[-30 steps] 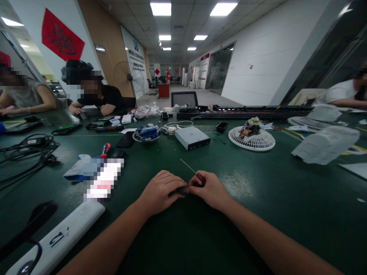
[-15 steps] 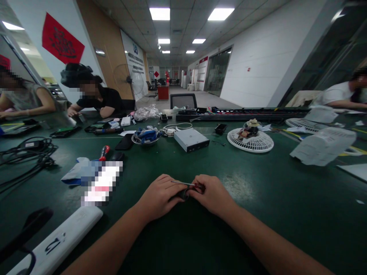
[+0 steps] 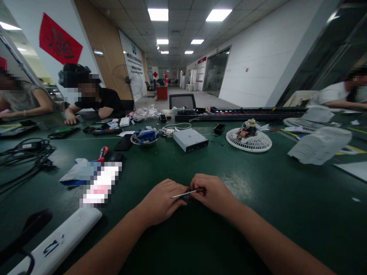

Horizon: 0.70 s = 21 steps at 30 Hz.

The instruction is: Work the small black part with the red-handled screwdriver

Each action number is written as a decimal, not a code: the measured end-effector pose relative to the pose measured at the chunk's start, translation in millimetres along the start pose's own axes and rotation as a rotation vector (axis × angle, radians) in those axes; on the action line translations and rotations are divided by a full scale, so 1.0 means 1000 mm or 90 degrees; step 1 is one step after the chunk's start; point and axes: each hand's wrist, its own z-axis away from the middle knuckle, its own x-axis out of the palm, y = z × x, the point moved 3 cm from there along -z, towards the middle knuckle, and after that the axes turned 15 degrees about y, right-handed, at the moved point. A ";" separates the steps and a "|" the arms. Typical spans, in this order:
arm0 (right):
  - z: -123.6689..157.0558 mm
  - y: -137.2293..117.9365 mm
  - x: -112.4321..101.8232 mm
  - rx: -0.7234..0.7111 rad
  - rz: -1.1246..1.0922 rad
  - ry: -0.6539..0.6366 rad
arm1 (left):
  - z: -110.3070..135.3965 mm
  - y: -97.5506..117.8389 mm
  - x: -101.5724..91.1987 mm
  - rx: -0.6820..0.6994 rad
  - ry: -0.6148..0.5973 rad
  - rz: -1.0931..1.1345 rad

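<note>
Both of my hands rest close together on the green table (image 3: 258, 206). My right hand (image 3: 213, 193) is closed round the red handle of a thin screwdriver (image 3: 183, 193), whose metal shaft points left across my left fingers. My left hand (image 3: 162, 200) is curled shut on a small dark part (image 3: 187, 198) that shows only between the two hands. What that part is cannot be made out.
Ahead lie a grey drive box (image 3: 190, 139), a white fan grille with a motor (image 3: 249, 139), a metal dish of parts (image 3: 144, 136), a red-handled screwdriver (image 3: 101, 152) and black cables (image 3: 25, 152). A white bar (image 3: 57, 240) lies near left. Other people sit at far left and right.
The screwdriver shaft has swung down from pointing up and away to lying nearly level, pointing left over my left hand. Both hands stayed almost in place.
</note>
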 end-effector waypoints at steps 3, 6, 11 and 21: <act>0.000 0.005 0.008 0.156 -0.040 -0.010 | 0.000 -0.002 0.001 -0.009 -0.008 -0.015; 0.002 0.010 0.017 0.290 -0.112 -0.022 | 0.001 -0.005 0.000 -0.037 0.030 -0.029; 0.001 0.009 0.012 0.257 -0.129 0.016 | 0.004 -0.017 -0.002 -0.134 0.125 -0.057; -0.006 0.021 -0.009 0.068 0.070 0.054 | 0.011 -0.045 -0.013 -0.312 0.314 -0.084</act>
